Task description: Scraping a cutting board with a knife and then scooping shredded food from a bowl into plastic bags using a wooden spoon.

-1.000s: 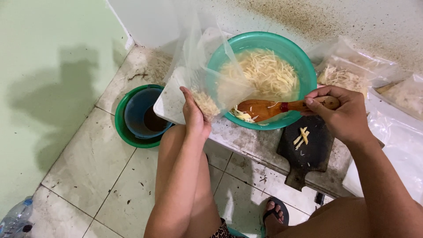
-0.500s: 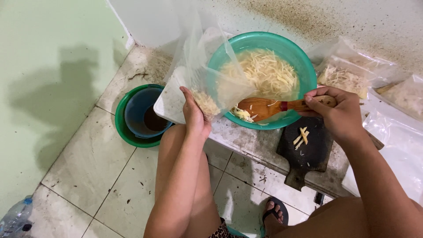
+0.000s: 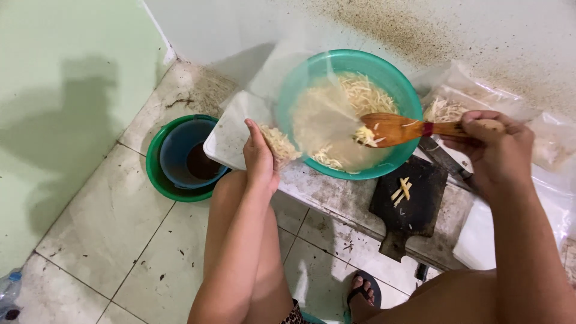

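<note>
Left hand [image 3: 259,157] pinching a clear bag [image 3: 312,114] open at the teal bowl's [image 3: 393,84] nine o'clock rim, right hand [image 3: 493,147] gripping a wooden spoon [image 3: 396,129] (strips on it) over the bowl, dark board [image 3: 414,204] at five o'clock.

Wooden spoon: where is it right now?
In the head view the wooden spoon is right of centre, its bowl over the shredded food in the teal bowl, its handle held by the right hand.
</note>
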